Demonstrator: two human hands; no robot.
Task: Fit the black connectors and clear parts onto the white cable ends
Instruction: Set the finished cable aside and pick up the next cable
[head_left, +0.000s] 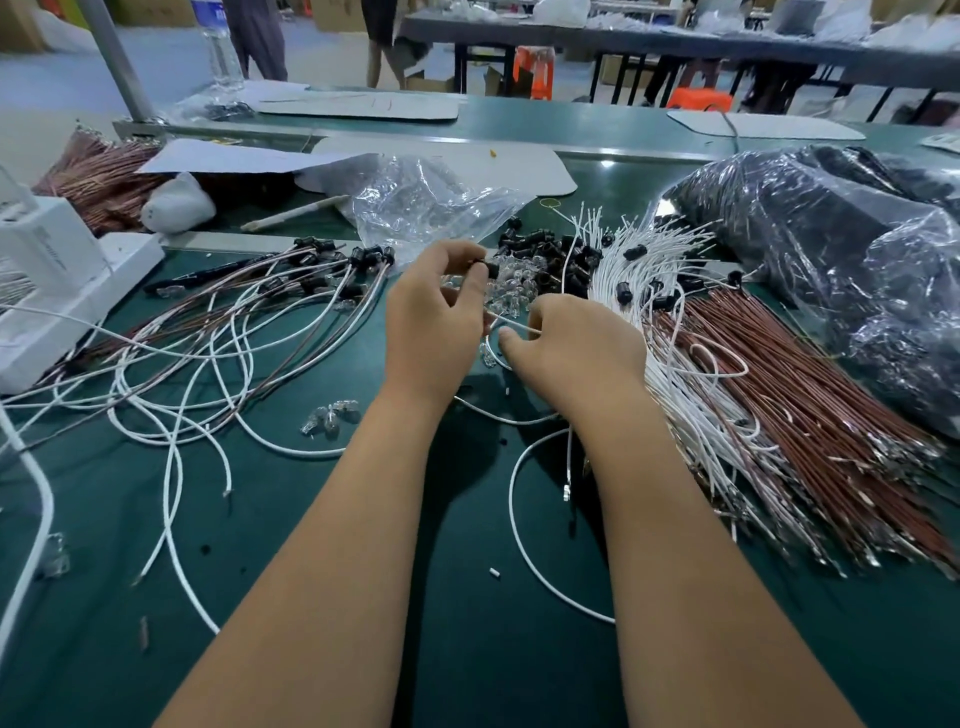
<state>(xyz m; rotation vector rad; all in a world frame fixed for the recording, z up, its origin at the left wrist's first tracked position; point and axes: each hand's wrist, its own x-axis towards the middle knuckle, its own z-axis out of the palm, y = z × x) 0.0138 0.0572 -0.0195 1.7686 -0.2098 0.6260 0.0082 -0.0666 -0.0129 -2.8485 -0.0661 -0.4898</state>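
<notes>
Pinching black connector (491, 268), white cable (511, 325), both hands

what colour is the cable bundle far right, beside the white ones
Reddish brown cable bundle, beside the white cables; seen in the head view.

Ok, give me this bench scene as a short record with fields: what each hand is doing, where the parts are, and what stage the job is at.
left hand: left hand pinches a black connector at its fingertips
right hand: right hand pinches a white cable
loose parts: pile of black connectors and clear parts just beyond the hands
cable stock: white cables and brown wires on the right
finished side: cables with black ends on the left
surface: green mat
stage: connector not yet on the held cable
</notes>
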